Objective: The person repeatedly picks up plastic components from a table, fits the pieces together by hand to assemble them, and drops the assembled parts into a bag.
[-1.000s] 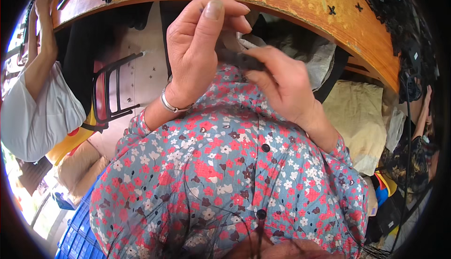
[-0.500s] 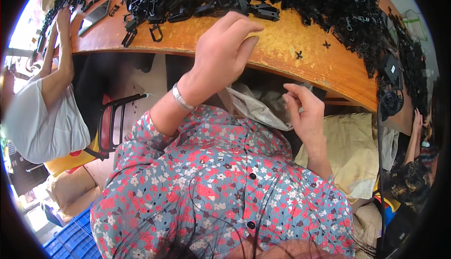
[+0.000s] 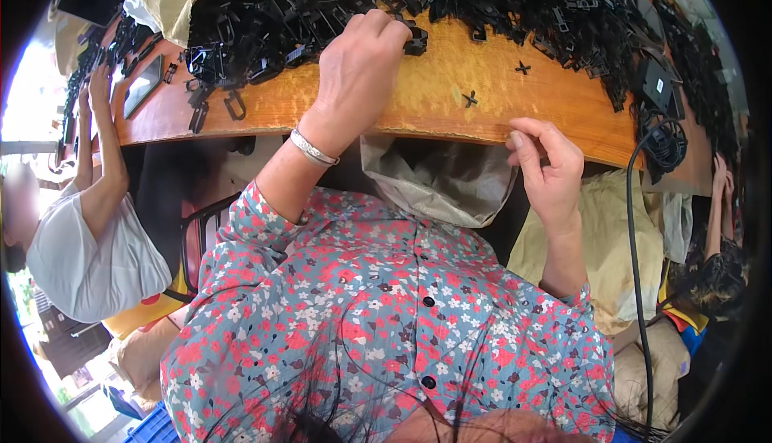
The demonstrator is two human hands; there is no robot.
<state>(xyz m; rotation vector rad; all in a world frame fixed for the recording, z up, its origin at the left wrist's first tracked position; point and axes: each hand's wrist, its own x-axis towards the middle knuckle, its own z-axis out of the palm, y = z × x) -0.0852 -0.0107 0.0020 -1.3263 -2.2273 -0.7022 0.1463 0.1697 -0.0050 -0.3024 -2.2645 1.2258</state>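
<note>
Stretching across the upper part of the frame, the tabletop (image 3: 434, 93) bears everything the work draws on. Along its far side, from upper left to upper right, lies the pile (image 3: 515, 9), a dense black tangle of small fittings. Below the near edge, at the centre of the frame, the grey bag (image 3: 438, 190) sags with its mouth turned up toward the tabletop. At right, a black cable (image 3: 635, 250) drops from a coil toward the lower edge.

The left hand (image 3: 362, 65) extends to the top centre, where the pile's fringe meets bare wood. Its fingers curl downward and its back hides the fingertips, so whether its grip has hold of anything I cannot tell. The right hand (image 3: 548, 166) hangs by the near edge, right of centre; its grip is loosely curled, thumb and forefinger slightly apart, with nothing visible between them.

A black part (image 3: 416, 41) sits just beside the left fingertips. Smaller again, two crosses (image 3: 470, 100) lie apart on the wood, right of centre.

The step in hand looks like picking a part from the pile's edge. The next move probably calls for a firm fingertip pinch, lifting one part clear without dragging its neighbours.
</note>
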